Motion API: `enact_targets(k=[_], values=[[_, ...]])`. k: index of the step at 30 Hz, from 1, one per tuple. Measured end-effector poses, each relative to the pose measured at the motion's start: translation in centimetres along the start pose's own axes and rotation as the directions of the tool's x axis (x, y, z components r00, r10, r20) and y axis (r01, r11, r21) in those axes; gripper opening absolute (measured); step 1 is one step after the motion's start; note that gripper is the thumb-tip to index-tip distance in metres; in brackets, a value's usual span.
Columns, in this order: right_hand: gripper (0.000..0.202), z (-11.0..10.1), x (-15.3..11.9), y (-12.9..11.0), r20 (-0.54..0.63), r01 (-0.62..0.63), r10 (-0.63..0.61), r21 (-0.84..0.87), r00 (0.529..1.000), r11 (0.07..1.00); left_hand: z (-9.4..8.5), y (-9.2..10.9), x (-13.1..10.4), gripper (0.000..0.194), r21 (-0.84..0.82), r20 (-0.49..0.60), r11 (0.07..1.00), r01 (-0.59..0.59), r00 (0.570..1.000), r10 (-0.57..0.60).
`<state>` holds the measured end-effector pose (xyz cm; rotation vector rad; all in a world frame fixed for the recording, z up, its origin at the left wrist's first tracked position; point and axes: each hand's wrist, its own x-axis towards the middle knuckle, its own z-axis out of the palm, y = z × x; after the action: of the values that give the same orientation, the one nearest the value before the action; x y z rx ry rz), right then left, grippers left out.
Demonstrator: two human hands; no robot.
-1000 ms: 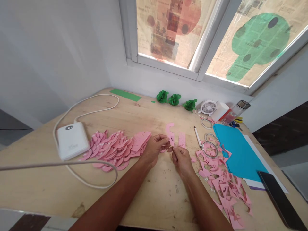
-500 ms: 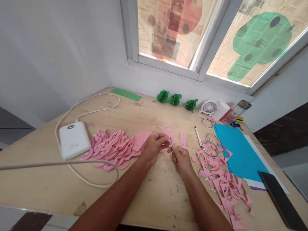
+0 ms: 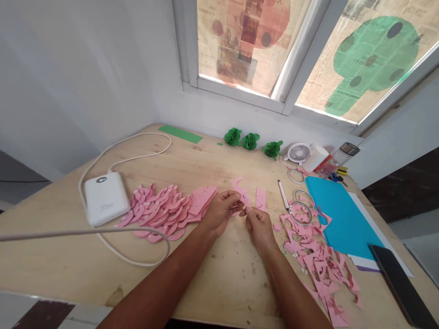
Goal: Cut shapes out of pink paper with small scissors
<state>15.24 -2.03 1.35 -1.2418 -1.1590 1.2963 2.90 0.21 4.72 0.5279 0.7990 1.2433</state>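
Between my two hands is a curved pink paper cutout, pinched by the fingertips of each. My left hand grips its left side with thumb and forefinger closed. Lower on the right, my right hand pinches its near edge. Part of the cutout is hidden behind the fingers. Just beyond lies a pink curl of paper, which may be part of the same piece. A pink paper strip with lines on it rests right of the hands. Left of my left hand, pink paper cutouts lie overlapping in a pile.
Pink paper scraps spread on the right beside blue sheets and a black phone. A white pen lies nearby. A white power bank with a looping cable is left. Green paper flowers and a small fan stand behind.
Both hands keep their pinch on the pink cutout with only a very slight shift of the fingers. The view has moved a little; the other things stay put.
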Motion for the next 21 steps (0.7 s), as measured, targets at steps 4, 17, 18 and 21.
enact_targets(k=[4,17,18,21], values=[[0.042,0.06,-0.03,-0.08,-0.011,0.011,-0.011,-0.003,1.000,1.000,0.02,-0.13,0.01,0.019,-0.016,0.016,1.000,-0.001,1.000,0.001],[0.038,0.20,0.17,0.43,-0.059,-0.004,0.008,0.067,0.998,0.998,-0.21,-0.45,0.10,0.017,-0.107,0.096,0.993,0.043,0.995,-0.033],[0.038,0.16,0.18,0.37,-0.058,-0.001,0.006,0.078,0.998,0.997,-0.27,-0.48,0.16,0.016,-0.100,0.085,0.994,0.035,0.996,-0.027],[0.038,-0.03,0.22,0.05,-0.089,0.015,-0.003,0.128,0.996,0.992,-0.41,-0.53,0.37,0.016,-0.035,0.019,0.999,-0.009,1.000,0.010]])
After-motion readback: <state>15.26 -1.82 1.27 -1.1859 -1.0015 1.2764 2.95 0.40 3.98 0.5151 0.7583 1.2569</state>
